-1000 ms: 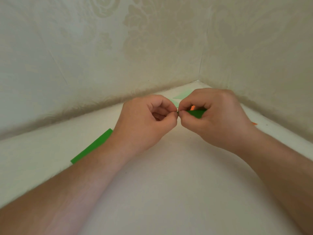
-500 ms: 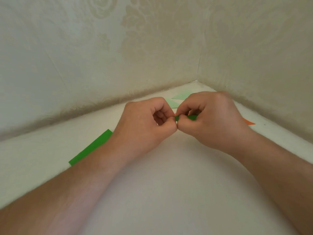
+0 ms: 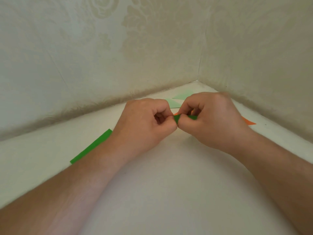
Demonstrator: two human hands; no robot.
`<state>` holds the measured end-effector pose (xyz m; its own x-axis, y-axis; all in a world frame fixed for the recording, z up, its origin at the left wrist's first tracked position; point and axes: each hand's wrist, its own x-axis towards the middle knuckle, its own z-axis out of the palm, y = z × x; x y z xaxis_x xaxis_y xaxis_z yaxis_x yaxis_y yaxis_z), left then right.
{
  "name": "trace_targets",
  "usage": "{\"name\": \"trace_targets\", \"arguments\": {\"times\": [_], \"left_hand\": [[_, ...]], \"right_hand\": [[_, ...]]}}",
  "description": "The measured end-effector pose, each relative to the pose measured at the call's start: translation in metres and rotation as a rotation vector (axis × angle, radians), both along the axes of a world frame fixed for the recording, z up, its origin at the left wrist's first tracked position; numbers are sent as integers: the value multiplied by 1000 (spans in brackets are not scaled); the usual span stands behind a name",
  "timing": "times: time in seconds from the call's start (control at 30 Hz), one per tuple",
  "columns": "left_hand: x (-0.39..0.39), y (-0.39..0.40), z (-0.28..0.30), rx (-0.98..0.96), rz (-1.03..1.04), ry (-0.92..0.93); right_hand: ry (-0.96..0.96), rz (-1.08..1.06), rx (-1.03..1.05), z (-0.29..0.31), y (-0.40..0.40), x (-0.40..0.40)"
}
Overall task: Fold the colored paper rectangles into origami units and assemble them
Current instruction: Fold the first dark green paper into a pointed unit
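Two hands meet in the middle of a white table. The left hand has its fingers curled in, and its thumb and first finger pinch the left end of a small green paper piece. The right hand is curled too, and its thumb and fingers hold the rest of that green paper. A bit more of the green shows between the right fingers. The paper is folded, but the fingers hide its shape. A tiny orange tip peeks out just above the green, at the spot where the two hands touch. I cannot tell if it is joined to the green piece.

A long green strip lies flat on the table at 9 o'clock from the hands, and the left wrist covers part of it. Two pale green papers lie at 12 o'clock, behind the hands, near the corner where the two walls meet. An orange paper lies at 3 o'clock, partly hidden behind the right hand. Both arms reach in from the bottom edge.
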<state>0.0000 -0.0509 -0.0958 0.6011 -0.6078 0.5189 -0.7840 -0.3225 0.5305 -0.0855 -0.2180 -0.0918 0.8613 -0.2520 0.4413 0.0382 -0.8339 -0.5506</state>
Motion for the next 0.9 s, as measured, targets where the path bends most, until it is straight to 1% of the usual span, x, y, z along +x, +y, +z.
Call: {"name": "trace_targets", "arguments": {"times": [0.1,0.23,0.37,0.5,0.57,0.6,0.7,0.73,0.8,0.9], "left_hand": [[1,0,1,-20,12,5],[1,2,2,-23,46,35],[3,5,5,-76,74,158],[6,6,6,-138,81,267],[5,6,5,-118,52,264],[5,5,5,-93,31,246],[3,5,2,-28,-32,165],[3,4,1,-24,-40,148],[3,4,0,-41,-33,151],[3,2,2,-119,-2,243]], "right_hand": [[9,-7,53,4,-3,-2],[41,-23,73,6,-4,-3],[17,-93,107,10,-15,-3],[-57,-136,263,15,-23,-2],[-71,-56,360,15,-19,-3],[-69,12,358,14,-16,-3],[8,142,175,7,-10,-4],[24,160,140,6,-9,-4],[14,166,153,4,-10,-4],[-5,152,240,6,-11,-4]]}}
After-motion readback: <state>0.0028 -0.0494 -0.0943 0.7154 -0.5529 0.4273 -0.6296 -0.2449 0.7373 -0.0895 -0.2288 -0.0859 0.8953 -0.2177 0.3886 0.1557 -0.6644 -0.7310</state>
